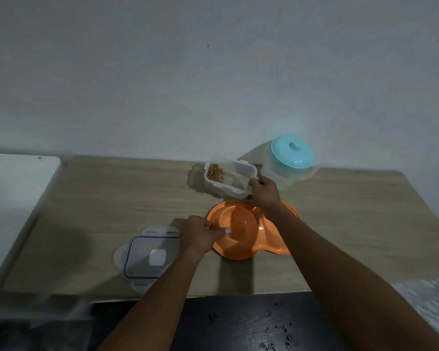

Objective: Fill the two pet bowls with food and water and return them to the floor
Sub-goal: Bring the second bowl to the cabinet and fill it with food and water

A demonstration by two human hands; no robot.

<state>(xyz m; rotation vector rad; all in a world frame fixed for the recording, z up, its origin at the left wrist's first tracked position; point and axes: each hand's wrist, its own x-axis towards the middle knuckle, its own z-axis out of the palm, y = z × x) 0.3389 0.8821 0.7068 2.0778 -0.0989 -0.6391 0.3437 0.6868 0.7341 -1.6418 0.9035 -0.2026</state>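
Note:
An orange double pet bowl [241,239] lies on the wooden table [107,198]; its left well looks empty, and my right forearm hides most of the right well. My left hand [200,233] grips the bowl's left rim, thumb over the edge. My right hand [264,191] holds the near right corner of a clear plastic food container [228,179], which is open and tilted, with brown kibble heaped at its far left end. Behind it stands a clear water jug [289,163] with a turquoise lid.
The container's clear lid with a blue seal [147,257] lies flat on the table left of the bowl. A white surface [13,188] adjoins the table at the left. A pale wall rises behind. Dark floor [238,323] with scattered specks lies below the table's near edge.

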